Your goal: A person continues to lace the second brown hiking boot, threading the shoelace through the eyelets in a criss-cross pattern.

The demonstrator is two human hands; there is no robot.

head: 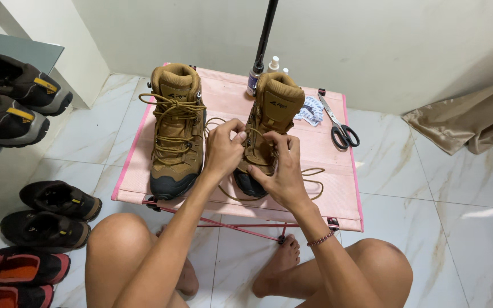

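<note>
Two tan hiking boots stand on a small pink folding table (pixel 326 194). The left boot (pixel 176 128) is fully laced with its lace tied. The right boot (pixel 272 111) has loose tan lace (pixel 310 183) trailing over the table. My left hand (pixel 222 149) pinches the lace at the right boot's front eyelets. My right hand (pixel 279 171) rests over the boot's toe area, fingers on the lace as well. Both hands hide the lower eyelets and part of the toe.
Black-handled scissors (pixel 338 126) and a crumpled patterned packet (pixel 311 109) lie at the table's back right. Small bottles (pixel 273 64) and a black pole (pixel 265 34) stand behind. Several dark shoes (pixel 58 199) line the floor and shelf at left. A beige curtain (pixel 469 122) pools at right.
</note>
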